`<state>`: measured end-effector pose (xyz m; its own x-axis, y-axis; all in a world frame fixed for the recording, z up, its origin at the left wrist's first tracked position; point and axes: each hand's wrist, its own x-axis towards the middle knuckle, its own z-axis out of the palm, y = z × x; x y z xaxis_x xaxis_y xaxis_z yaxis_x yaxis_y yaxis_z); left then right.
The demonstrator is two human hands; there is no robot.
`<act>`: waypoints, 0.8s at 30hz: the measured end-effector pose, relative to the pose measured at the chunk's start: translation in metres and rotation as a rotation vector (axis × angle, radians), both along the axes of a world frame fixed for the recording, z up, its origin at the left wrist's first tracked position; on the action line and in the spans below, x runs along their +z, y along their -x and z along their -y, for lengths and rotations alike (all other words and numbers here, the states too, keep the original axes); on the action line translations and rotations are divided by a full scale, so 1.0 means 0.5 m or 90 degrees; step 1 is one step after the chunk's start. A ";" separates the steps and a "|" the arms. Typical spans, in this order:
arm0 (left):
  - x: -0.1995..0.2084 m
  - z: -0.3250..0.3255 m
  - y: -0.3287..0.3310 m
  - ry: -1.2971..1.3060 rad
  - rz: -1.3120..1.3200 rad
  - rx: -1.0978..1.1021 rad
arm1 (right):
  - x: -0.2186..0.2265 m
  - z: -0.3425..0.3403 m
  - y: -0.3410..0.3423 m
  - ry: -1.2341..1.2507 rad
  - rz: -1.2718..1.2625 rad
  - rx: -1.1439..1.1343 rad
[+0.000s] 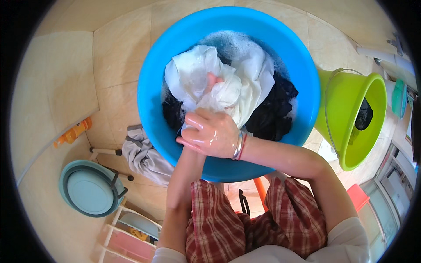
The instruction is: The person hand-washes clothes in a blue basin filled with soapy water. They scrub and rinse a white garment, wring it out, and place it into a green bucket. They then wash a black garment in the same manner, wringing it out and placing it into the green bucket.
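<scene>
Tiled floor (118,57) opens off the tub's (152,87) far left edge, with a bucket (348,103) close by its right. Inside, white cloth (258,74) partly covers dark clothes (274,116); the right hand (212,133) is curled closed on the cloth's near folds, the left hand (213,80) mostly buried, its grip impossible to tell.

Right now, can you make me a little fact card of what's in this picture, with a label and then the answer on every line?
Left hand: mostly covered by wet white cloth, a bit of skin peeking out
Right hand: curled across the left wrist; I can't tell whether it grips the cloth
Tub: big, round, blue tub
Also in tub: soap suds, dark cloth
Right of tub: lime-green bucket
Left of tub: grey cloth, pale blue basin, orange bottle
</scene>
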<state>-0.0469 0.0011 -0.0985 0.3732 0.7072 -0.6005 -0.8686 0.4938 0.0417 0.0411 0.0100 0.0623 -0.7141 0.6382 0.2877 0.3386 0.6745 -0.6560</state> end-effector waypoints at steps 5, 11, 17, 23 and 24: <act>0.145 -0.047 -0.042 0.050 0.021 0.076 | -0.041 -0.058 -0.042 -0.012 -0.080 -0.058; 0.227 -0.053 -0.128 -0.009 -0.423 0.055 | -0.159 -0.129 -0.230 0.124 0.107 -0.323; 0.194 0.003 -0.092 -0.227 -0.676 -0.257 | -0.101 -0.161 -0.304 -0.100 0.476 -0.405; 0.207 0.006 0.021 -0.372 -1.407 -0.289 | -0.096 -0.128 -0.126 0.029 0.224 -0.147; 0.186 -0.006 0.032 -0.379 -1.439 -0.332 | -0.131 -0.116 -0.101 -0.010 0.289 -0.117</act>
<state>-0.0631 0.0039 -0.0055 -0.1695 0.9854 -0.0154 0.8416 0.1528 0.5181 0.0915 0.0681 -0.0033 -0.6456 0.7635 -0.0151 0.7021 0.5856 -0.4050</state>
